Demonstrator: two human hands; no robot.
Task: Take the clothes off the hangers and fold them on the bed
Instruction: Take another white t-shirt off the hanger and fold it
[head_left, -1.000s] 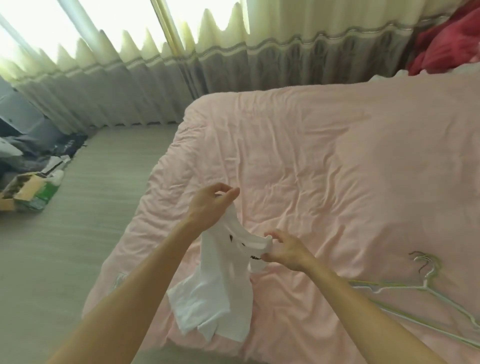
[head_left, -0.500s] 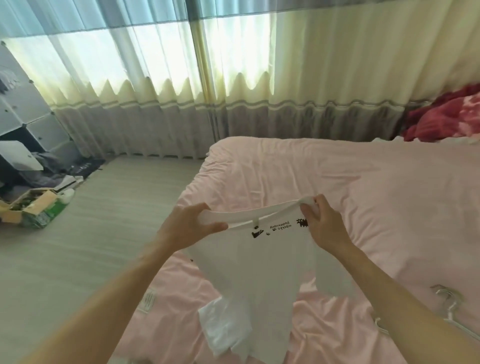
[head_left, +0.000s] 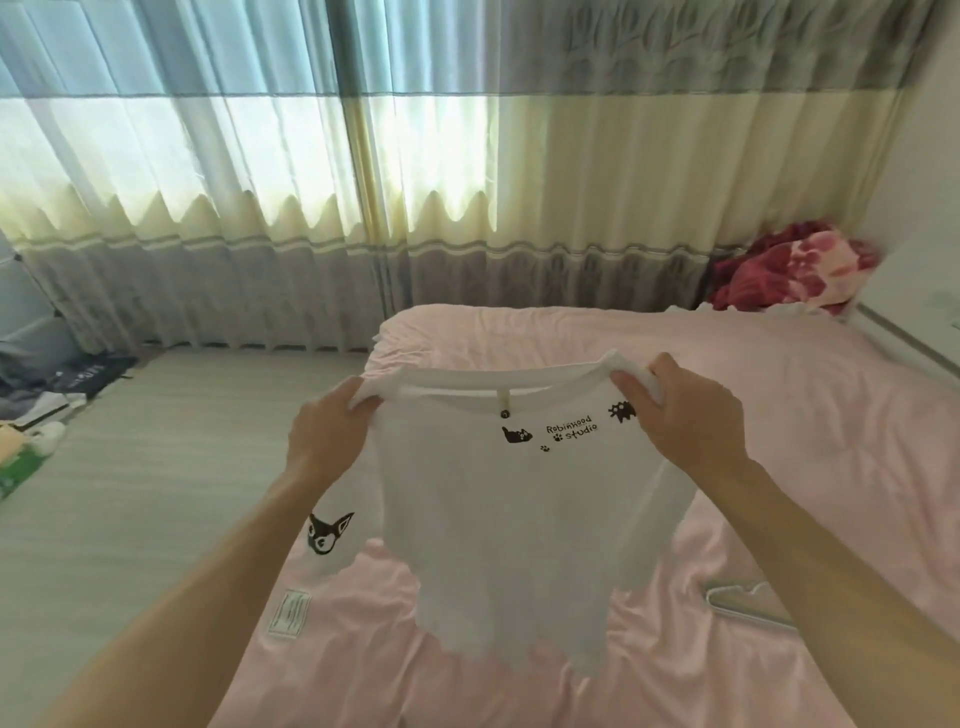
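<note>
Pale curtains cover the far wall, with grey floor on the left and a pink bed on the right. The left hand grips one shoulder of a white shirt, fingers curled over the fabric. The shirt hangs spread above the bed's near end. The right hand grips the other shoulder. A hanger lies on the bed near right, partly behind the forearm. A red blanket is bunched far right.
</note>
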